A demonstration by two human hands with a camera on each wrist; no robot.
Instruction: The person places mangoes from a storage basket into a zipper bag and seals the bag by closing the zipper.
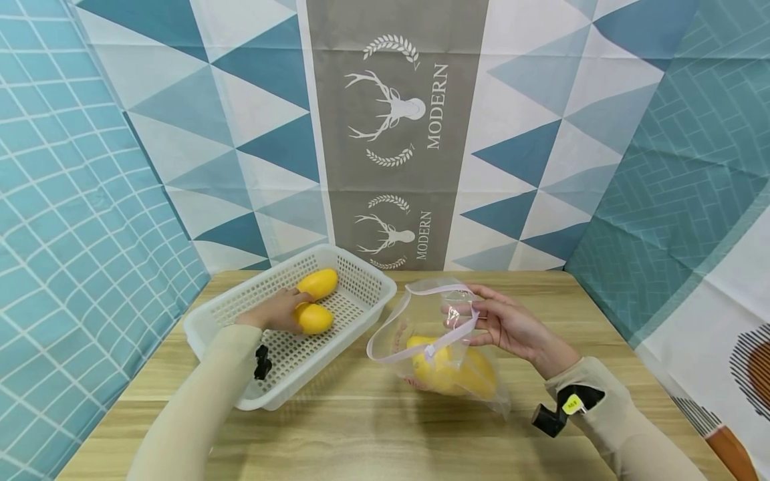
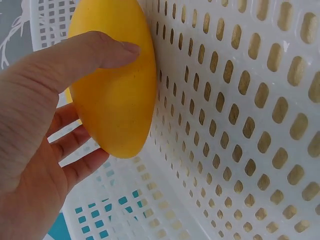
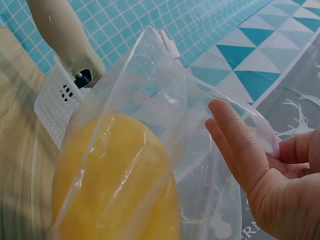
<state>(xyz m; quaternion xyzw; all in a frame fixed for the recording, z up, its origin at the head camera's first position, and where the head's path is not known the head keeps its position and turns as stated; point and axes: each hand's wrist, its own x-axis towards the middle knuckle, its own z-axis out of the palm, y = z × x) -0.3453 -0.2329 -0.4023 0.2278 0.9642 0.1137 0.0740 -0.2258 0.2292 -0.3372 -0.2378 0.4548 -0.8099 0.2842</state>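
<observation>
My left hand (image 1: 277,311) reaches into a white perforated plastic basket (image 1: 291,391) and grips a yellow mango (image 1: 315,319). In the left wrist view, the thumb lies across this mango (image 2: 117,100) while the other fingers wrap its far side. Just behind it in the basket is another mango (image 1: 321,283). My right hand (image 1: 511,327) pinches the edge of a clear zip bag (image 1: 394,327) and holds its mouth open. Yellow mangoes (image 1: 478,375) sit inside the bag; the right wrist view shows one mango (image 3: 117,180) large through the plastic.
Basket and bag stand on a wood-grain table (image 1: 355,434), the basket to the left of the bag. A patterned cloth backdrop (image 1: 397,200) rises at the table's back edge. Tiled-pattern sheeting (image 1: 78,234) hangs on the left, and more sheeting (image 1: 692,200) on the right.
</observation>
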